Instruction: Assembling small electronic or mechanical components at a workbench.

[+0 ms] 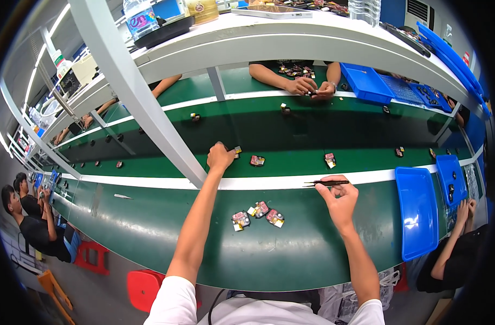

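My left hand (pixel 220 157) reaches over the white rail onto the green belt. Its fingers are curled at a small black electronic module with a yellow tab (pixel 236 152), and the fingertips are partly hidden. In my right hand (pixel 340 197), above the near tabletop, a pair of dark tweezers (pixel 326 183) is gripped, tips toward the left. Between my forearms, three small modules with reddish circuit boards and yellow-white tabs (pixel 259 208) lie close together on the green table. Two similar modules rest on the belt right of my left hand, the nearer one (pixel 257 161) just beside it.
A white rail (pixel 280 182) divides table and belt; a white post (pixel 144 103) slants close to my left arm. Blue trays (pixel 416 214) stand at the right, beside a co-worker's hands (pixel 464 210). Across the belt, another person's hands (pixel 312 88) work below an overhead shelf (pixel 291 35).
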`<action>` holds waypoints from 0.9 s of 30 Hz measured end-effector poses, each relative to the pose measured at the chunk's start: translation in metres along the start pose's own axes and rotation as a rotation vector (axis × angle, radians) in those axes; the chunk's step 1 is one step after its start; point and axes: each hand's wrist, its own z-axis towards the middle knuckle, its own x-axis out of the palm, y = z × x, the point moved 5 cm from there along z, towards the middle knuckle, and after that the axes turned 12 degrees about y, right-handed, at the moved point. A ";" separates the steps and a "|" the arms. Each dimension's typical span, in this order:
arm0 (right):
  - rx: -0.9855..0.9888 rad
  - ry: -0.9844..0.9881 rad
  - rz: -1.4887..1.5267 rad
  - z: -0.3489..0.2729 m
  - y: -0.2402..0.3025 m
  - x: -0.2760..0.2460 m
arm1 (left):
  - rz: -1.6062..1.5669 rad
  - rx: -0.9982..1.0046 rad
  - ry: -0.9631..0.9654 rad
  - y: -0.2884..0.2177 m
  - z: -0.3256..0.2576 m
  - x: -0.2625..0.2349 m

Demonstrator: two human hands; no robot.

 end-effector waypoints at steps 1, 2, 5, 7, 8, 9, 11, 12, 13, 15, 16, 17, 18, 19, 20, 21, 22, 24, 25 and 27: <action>0.003 0.007 0.011 -0.001 0.001 0.001 | -0.021 -0.005 -0.013 0.007 0.005 0.001; 0.008 0.009 0.021 -0.002 0.000 0.001 | -0.011 -0.005 -0.004 0.004 0.002 -0.002; 0.063 0.042 0.113 0.001 0.000 0.001 | -0.239 0.104 0.047 -0.007 -0.011 -0.008; 0.108 0.063 0.207 0.001 -0.002 0.001 | -0.243 0.204 0.068 -0.023 -0.025 -0.008; 0.115 0.055 0.256 0.000 -0.007 -0.001 | -0.263 0.314 0.084 -0.040 -0.035 -0.006; 0.131 0.033 0.292 0.000 -0.005 -0.001 | -0.396 0.394 0.111 -0.054 -0.052 -0.004; 0.161 0.004 0.342 -0.002 0.008 -0.001 | -0.553 0.401 0.337 -0.088 -0.091 0.002; 0.180 0.018 0.334 -0.002 0.012 -0.001 | -0.632 0.398 0.426 -0.101 -0.109 0.005; 0.168 0.013 0.359 -0.002 0.013 -0.001 | -0.715 0.434 0.504 -0.111 -0.122 0.011; 0.134 0.021 0.421 -0.002 0.016 0.001 | -0.830 0.470 0.624 -0.127 -0.147 0.020; 0.140 0.015 0.412 -0.002 0.016 0.000 | -0.852 0.475 0.661 -0.132 -0.156 0.024; 0.147 0.004 0.427 -0.002 0.015 0.000 | -0.861 0.492 0.660 -0.136 -0.161 0.029; 0.154 -0.007 0.444 -0.002 0.014 -0.001 | -0.870 0.508 0.657 -0.139 -0.165 0.033; 0.156 -0.011 0.437 -0.002 0.013 -0.003 | -0.874 0.509 0.665 -0.142 -0.169 0.037; 0.136 -0.024 0.413 -0.003 0.013 -0.004 | -0.834 0.502 0.644 -0.142 -0.172 0.041; 0.115 -0.036 0.390 -0.003 0.012 -0.006 | -0.794 0.495 0.621 -0.143 -0.174 0.043; 0.094 -0.047 0.368 -0.004 0.011 -0.008 | -0.794 0.492 0.625 -0.145 -0.177 0.046; 0.078 -0.060 0.358 -0.004 0.009 -0.008 | -0.711 0.491 0.548 -0.146 -0.179 0.046; 0.059 -0.070 0.347 -0.004 0.009 -0.008 | -0.709 0.488 0.552 -0.146 -0.181 0.048; 0.062 -0.057 0.308 -0.004 0.008 -0.009 | -0.721 0.508 0.492 -0.148 -0.184 0.047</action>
